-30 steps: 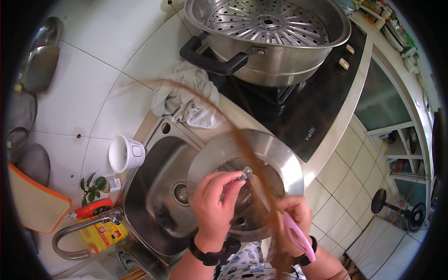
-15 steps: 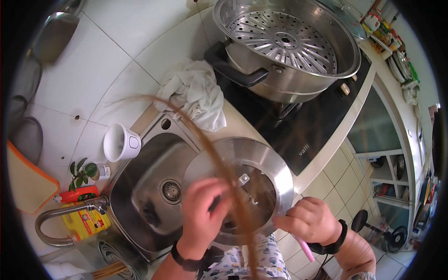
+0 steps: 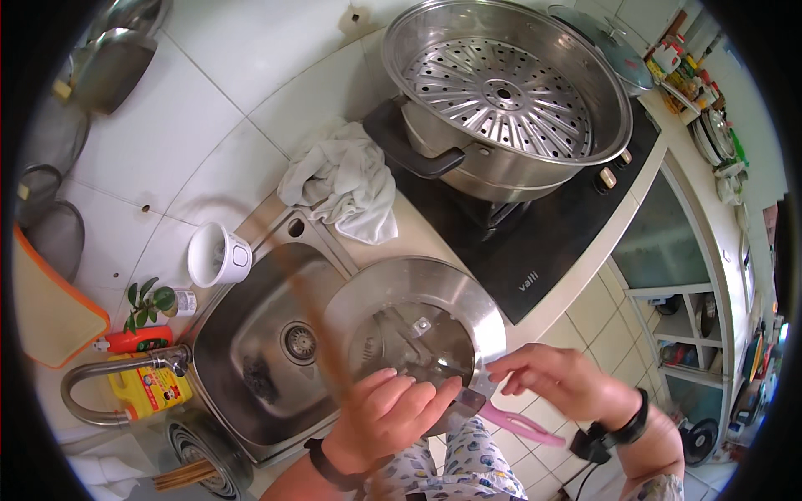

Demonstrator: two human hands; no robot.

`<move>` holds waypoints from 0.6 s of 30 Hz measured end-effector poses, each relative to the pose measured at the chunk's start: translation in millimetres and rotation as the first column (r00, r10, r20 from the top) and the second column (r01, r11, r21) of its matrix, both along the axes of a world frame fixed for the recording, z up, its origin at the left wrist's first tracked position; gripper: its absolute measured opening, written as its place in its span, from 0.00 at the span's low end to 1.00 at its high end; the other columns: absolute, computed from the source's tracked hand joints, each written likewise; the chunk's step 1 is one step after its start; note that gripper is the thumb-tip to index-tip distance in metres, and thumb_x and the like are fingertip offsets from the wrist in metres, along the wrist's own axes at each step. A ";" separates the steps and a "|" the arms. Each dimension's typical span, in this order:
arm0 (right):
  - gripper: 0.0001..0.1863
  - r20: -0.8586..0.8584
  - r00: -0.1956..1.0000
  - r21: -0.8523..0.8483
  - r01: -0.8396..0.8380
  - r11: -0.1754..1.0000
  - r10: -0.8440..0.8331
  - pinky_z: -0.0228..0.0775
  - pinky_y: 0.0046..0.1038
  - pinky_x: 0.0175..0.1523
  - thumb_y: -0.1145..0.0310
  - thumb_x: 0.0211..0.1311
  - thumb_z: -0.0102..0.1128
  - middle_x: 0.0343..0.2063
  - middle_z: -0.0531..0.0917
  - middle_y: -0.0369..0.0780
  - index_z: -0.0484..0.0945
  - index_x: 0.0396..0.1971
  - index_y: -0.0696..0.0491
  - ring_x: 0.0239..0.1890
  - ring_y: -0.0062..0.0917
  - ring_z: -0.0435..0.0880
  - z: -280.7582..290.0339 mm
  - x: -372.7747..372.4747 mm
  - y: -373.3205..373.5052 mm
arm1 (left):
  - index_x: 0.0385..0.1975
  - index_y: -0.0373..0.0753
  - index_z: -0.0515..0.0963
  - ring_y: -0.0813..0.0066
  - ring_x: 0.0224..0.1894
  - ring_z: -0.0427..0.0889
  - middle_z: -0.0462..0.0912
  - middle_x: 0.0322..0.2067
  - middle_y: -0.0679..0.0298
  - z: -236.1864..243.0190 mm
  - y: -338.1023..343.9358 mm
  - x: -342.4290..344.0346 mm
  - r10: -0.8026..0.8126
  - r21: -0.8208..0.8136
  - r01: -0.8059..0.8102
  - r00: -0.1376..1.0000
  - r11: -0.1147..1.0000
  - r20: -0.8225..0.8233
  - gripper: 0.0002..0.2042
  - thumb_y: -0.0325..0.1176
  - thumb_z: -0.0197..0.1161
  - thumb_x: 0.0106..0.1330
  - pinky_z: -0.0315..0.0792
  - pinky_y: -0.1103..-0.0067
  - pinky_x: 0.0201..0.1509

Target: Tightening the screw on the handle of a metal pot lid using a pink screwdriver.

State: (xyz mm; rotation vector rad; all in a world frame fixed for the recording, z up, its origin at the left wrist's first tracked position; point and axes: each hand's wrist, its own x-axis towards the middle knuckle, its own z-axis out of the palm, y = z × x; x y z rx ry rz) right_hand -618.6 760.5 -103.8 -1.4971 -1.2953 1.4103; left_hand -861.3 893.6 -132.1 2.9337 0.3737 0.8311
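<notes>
Pink-handled tool (image 3: pixel 503 414): smooth slim handle with a long slot, running into a dark grey end piece. Left hand (image 3: pixel 397 411) closed on that grey end, fingers curled over it; far tip hidden behind them, so can't tell its shape. Tool sits at the lower right of the round stainless basin (image 3: pixel 487 321), handle angling out past the rim, down and right. Right hand (image 3: pixel 564 380) just above the handle, apart from it, grip empty, fingers loosely spread and bent. Basin: wide polished rim, darker glossy centre, small metal tab (image 3: pixel 420 323) with a round hole showing inside. Brushed-steel sink (image 3: pixel 251 321) to the left; crumpled white cloth (image 3: pixel 342 188) behind, soft folds.
</notes>
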 end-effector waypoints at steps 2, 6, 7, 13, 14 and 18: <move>0.26 -0.042 0.994 -0.114 -0.104 0.988 0.100 0.79 0.32 0.45 0.67 0.73 0.51 0.44 0.82 0.45 0.64 0.69 0.52 0.40 0.37 0.86 10.9 9.0 4.5 | 0.38 0.60 0.88 0.79 0.45 0.72 0.73 0.34 0.80 -3.8 -5.7 1.1 0.053 0.075 -0.052 0.999 0.996 -0.012 0.10 0.36 0.67 0.59 0.68 0.78 0.58; 0.35 0.588 0.750 -0.136 -0.277 0.951 0.303 0.78 0.30 0.32 0.73 0.63 0.55 0.32 0.76 0.39 0.62 0.72 0.45 0.30 0.27 0.84 37.3 -28.9 4.1 | 0.36 0.62 0.88 0.80 0.46 0.72 0.73 0.33 0.81 -6.3 -17.8 11.0 0.118 0.086 -0.115 0.993 0.990 -0.026 0.09 0.37 0.70 0.57 0.68 0.77 0.56; 0.35 0.584 0.752 -0.127 -0.286 0.950 0.304 0.78 0.30 0.32 0.73 0.63 0.55 0.32 0.76 0.39 0.62 0.72 0.45 0.30 0.27 0.84 31.7 -27.5 5.3 | 0.39 0.58 0.87 0.77 0.47 0.72 0.74 0.36 0.77 -7.9 -18.9 10.4 0.198 -0.010 -0.198 0.980 0.980 -0.002 0.11 0.37 0.73 0.56 0.68 0.75 0.56; 0.33 0.896 0.425 0.040 -0.358 0.933 0.125 0.70 0.21 0.28 0.73 0.59 0.57 0.28 0.72 0.35 0.72 0.66 0.37 0.26 0.20 0.79 18.9 -17.1 18.9 | 0.58 0.36 0.74 0.56 0.53 0.73 0.71 0.53 0.55 -20.2 -24.3 17.3 0.574 -0.499 -0.491 0.819 0.714 0.015 0.33 0.33 0.79 0.50 0.69 0.66 0.58; 0.33 0.906 0.417 0.086 -0.360 0.929 0.078 0.70 0.20 0.29 0.73 0.58 0.57 0.27 0.71 0.34 0.73 0.65 0.36 0.26 0.19 0.77 12.1 -16.5 22.1 | 0.57 0.36 0.75 0.56 0.55 0.73 0.71 0.55 0.55 -23.8 -23.8 19.6 0.571 -0.556 -0.469 0.821 0.686 0.013 0.31 0.33 0.78 0.51 0.69 0.66 0.59; 0.32 0.879 0.448 0.005 -0.355 0.935 0.165 0.71 0.22 0.29 0.73 0.57 0.58 0.26 0.71 0.34 0.74 0.65 0.36 0.27 0.20 0.77 12.9 -12.7 30.1 | 0.56 0.35 0.77 0.54 0.57 0.76 0.77 0.56 0.53 -28.1 -19.0 15.3 0.506 -0.594 -0.410 0.862 0.692 -0.006 0.26 0.29 0.72 0.55 0.69 0.63 0.63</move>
